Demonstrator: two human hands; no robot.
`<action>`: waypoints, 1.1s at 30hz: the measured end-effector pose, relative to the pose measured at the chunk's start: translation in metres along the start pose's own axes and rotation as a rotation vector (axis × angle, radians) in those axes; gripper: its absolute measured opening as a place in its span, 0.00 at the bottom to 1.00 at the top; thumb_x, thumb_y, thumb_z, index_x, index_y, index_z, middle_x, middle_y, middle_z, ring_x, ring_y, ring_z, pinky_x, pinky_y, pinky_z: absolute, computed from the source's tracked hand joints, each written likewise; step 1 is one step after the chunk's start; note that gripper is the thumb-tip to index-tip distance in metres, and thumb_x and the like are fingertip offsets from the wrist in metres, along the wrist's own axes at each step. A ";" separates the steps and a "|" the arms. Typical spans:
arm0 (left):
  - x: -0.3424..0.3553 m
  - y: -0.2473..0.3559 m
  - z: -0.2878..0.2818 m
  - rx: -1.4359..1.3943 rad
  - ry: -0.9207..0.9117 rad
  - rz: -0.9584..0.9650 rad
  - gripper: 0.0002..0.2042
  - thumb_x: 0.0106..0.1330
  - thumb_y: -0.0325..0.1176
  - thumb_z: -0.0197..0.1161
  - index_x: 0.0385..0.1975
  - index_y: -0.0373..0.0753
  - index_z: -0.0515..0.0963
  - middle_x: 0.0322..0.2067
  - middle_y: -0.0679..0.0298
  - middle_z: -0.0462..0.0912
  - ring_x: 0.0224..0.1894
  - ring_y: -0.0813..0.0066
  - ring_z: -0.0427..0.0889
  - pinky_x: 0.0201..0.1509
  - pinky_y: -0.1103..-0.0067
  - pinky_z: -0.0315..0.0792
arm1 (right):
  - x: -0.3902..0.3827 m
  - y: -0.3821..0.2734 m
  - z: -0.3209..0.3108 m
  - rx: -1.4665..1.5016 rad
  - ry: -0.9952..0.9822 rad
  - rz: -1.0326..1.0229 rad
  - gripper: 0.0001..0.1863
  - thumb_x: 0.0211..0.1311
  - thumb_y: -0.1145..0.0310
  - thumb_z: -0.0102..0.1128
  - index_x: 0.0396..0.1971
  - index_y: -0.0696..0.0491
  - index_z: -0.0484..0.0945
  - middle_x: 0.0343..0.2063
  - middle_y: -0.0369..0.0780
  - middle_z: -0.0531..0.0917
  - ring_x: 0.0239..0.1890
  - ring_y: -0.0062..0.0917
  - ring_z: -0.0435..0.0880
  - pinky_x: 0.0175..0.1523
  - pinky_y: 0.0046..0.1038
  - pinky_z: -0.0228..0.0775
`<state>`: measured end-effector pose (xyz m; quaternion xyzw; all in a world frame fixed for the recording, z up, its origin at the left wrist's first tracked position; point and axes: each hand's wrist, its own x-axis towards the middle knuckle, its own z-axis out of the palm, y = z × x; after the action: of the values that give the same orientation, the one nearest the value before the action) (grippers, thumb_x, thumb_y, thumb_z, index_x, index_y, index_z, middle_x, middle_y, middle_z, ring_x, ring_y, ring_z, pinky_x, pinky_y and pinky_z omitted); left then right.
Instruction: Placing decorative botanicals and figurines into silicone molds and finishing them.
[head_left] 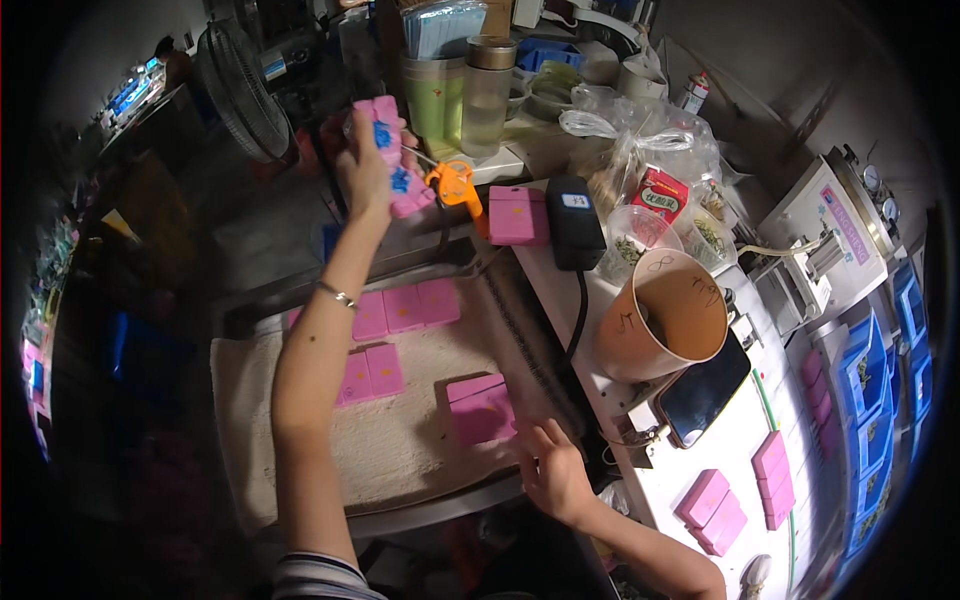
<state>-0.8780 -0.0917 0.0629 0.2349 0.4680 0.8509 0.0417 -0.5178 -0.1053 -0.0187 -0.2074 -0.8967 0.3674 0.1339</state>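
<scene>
My left hand (368, 172) is raised at the far side of the bench, wrapped round a pink mould (408, 203) with bright blue pieces showing in it. Close to its right is an orange tool (456, 184) with a thin metal rod pointing toward the mould. My right hand (556, 474) is low, fingers apart and holding nothing visible, beside a pair of pink blocks (482, 410) on a pale cloth-like mat (440, 455). Whether a fingertip touches those blocks is hard to tell. More pink blocks (405, 307) lie in rows on the mat, partly behind my left forearm.
Right of the mat, a white table holds a pink block (518, 215), a black power adapter (576, 224), an orange cup (664, 318), a phone (706, 388) and more pink blocks (714, 512). Tall containers (490, 95) stand behind. A fan (240, 92) is far left; blue bins (868, 420) line the right.
</scene>
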 end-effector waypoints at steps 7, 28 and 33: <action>-0.075 0.134 -0.035 -0.175 -0.205 -0.138 0.35 0.64 0.63 0.36 0.39 0.31 0.71 0.18 0.63 0.72 0.12 0.78 0.67 0.14 0.81 0.65 | 0.057 -0.053 -0.022 0.091 0.294 -0.313 0.35 0.45 0.79 0.63 0.56 0.60 0.61 0.53 0.53 0.66 0.54 0.47 0.68 0.54 0.34 0.64; -0.021 -0.017 -0.183 0.188 0.105 -0.422 0.39 0.56 0.67 0.46 0.44 0.27 0.69 0.25 0.49 0.79 0.15 0.68 0.74 0.20 0.77 0.69 | 0.169 -0.095 0.030 -0.059 -0.380 0.105 0.27 0.49 0.47 0.62 0.31 0.62 0.79 0.31 0.52 0.81 0.37 0.41 0.82 0.45 0.36 0.73; -0.020 -0.022 -0.191 0.198 0.116 -0.449 0.40 0.55 0.68 0.47 0.44 0.27 0.68 0.24 0.48 0.79 0.14 0.67 0.74 0.18 0.77 0.68 | 0.164 -0.074 0.041 -0.223 -0.197 -0.005 0.28 0.50 0.42 0.59 0.28 0.58 0.81 0.28 0.51 0.81 0.36 0.43 0.81 0.42 0.39 0.73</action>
<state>-0.9474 -0.2335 -0.0484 0.0787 0.5912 0.7824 0.1794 -0.6976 -0.1003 0.0201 -0.1818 -0.9413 0.2837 0.0220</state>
